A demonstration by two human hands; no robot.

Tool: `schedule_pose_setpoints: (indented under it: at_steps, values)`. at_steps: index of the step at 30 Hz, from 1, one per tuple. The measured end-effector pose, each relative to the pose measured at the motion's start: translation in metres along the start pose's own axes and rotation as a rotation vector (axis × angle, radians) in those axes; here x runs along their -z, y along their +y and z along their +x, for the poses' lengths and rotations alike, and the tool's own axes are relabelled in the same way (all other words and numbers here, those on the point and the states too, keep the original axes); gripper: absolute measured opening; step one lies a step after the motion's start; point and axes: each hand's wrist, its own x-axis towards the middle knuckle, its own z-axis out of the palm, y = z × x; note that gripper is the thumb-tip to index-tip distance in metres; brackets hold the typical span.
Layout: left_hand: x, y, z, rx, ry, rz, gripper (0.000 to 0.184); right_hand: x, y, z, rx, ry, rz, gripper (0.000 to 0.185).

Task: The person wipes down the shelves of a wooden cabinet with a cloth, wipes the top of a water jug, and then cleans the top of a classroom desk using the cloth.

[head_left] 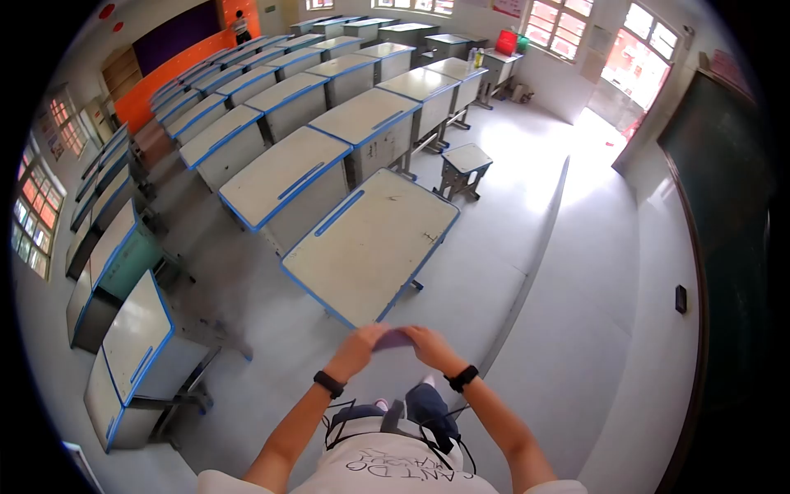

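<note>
A small purple piece of what looks like cloth (394,339) is stretched between my two hands, in front of my body. My left hand (359,346) is closed on its left end, and my right hand (431,346) grips the right end. Both hands are just beyond my waist, by the near edge of a single school desk (374,243) with a pale top and blue trim. That desktop bears some dark marks and a blue pen groove. Finger detail is small and partly blurred.
Rows of similar desks (288,177) fill the left and back. A stool (467,159) stands beyond the single desk. A raised floor step (527,272) runs along the right, below a blackboard (724,173). Another person (240,29) is at the far back wall. Red and green containers (506,43) sit on a back desk.
</note>
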Motion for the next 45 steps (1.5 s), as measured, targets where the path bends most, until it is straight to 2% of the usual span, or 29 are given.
schedule_pose_setpoints:
  at_steps: [1,4,7,8,11,13,17,18,24,29,31,33,36,41,43,45]
  values:
    - [0.006,-0.003,0.009,0.022,0.128,0.052,0.048,0.009,-0.001,0.026,0.003,-0.011,-0.045,0.051]
    - [0.009,-0.027,0.029,0.186,0.229,0.164,0.058,0.004,0.029,0.098,0.325,0.031,-0.25,0.059]
    - [-0.035,-0.076,0.035,0.404,0.221,0.246,0.065,-0.029,0.086,0.146,0.494,-0.152,-0.412,0.059]
    - [-0.057,-0.093,0.034,0.505,0.138,0.218,0.069,-0.046,0.118,0.155,0.583,-0.224,-0.502,0.056]
    - [-0.129,-0.132,0.048,0.574,-0.063,0.24,0.067,-0.051,0.194,0.165,0.526,-0.674,-0.395,0.059]
    - [-0.143,-0.119,0.086,0.635,-0.048,0.2,0.067,-0.036,0.23,0.167,0.551,-0.635,-0.325,0.061]
    - [-0.152,-0.118,0.175,0.531,-0.049,0.054,0.068,0.045,0.284,0.193,0.471,-0.633,-0.295,0.067]
    - [-0.161,-0.129,0.199,0.483,-0.08,0.105,0.068,0.052,0.31,0.197,0.461,-0.526,-0.17,0.068]
    - [-0.185,-0.156,0.363,0.364,-0.159,0.17,0.065,0.16,0.365,0.233,0.123,-0.402,-0.117,0.071]
    - [-0.184,-0.173,0.434,0.301,-0.149,0.171,0.069,0.185,0.4,0.252,0.012,-0.258,-0.157,0.074]
    - [-0.178,-0.177,0.434,0.311,-0.114,0.185,0.066,0.184,0.399,0.264,-0.015,-0.293,-0.149,0.075]
    - [-0.167,-0.182,0.421,0.309,-0.065,0.237,0.059,0.173,0.398,0.278,0.054,-0.318,-0.177,0.075]
    - [-0.163,-0.2,0.377,0.413,0.104,0.141,0.069,0.137,0.388,0.302,0.204,-0.381,-0.212,0.075]
    - [-0.122,-0.181,0.267,0.677,0.183,0.168,0.07,0.037,0.343,0.313,0.506,-0.525,-0.245,0.075]
    - [-0.115,-0.155,0.216,0.79,0.223,0.155,0.071,0.013,0.301,0.302,0.643,-0.606,-0.28,0.072]
    - [-0.116,-0.125,0.174,0.931,0.237,0.129,0.073,-0.032,0.28,0.277,0.767,-0.589,-0.244,0.067]
